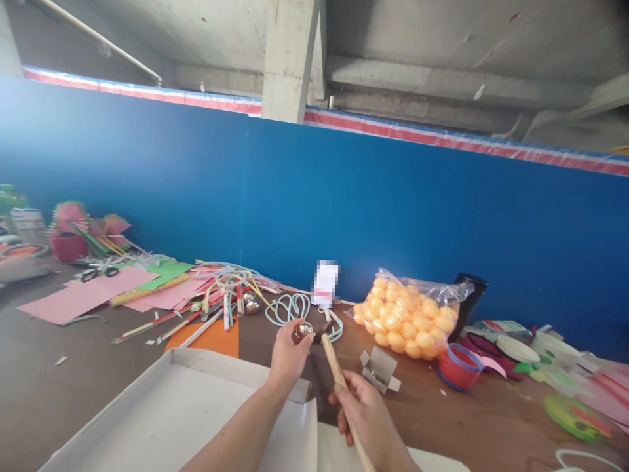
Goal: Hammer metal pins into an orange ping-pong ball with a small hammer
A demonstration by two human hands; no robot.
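Observation:
My left hand (289, 354) is closed on a small shiny metallic ball (304, 329) near the middle of the table. My right hand (361, 406) grips the light wooden handle (339, 377) of a hammer, whose dark head (322, 330) is beside the ball. Whether the head touches the ball I cannot tell. Just right of the hammer stands a small open cardboard box (380, 369) with small metal pieces inside. Below my left forearm lies a white shallow box (171, 413).
Behind are coiled pale tubes (289, 308), more shiny balls (251, 303) and a clear bag of orange balls (407, 314). A red roll (459, 367) sits at the right. Pink paper (93, 292), scissors (99, 272) and sticks lie left. A blue partition (196, 177) closes the back.

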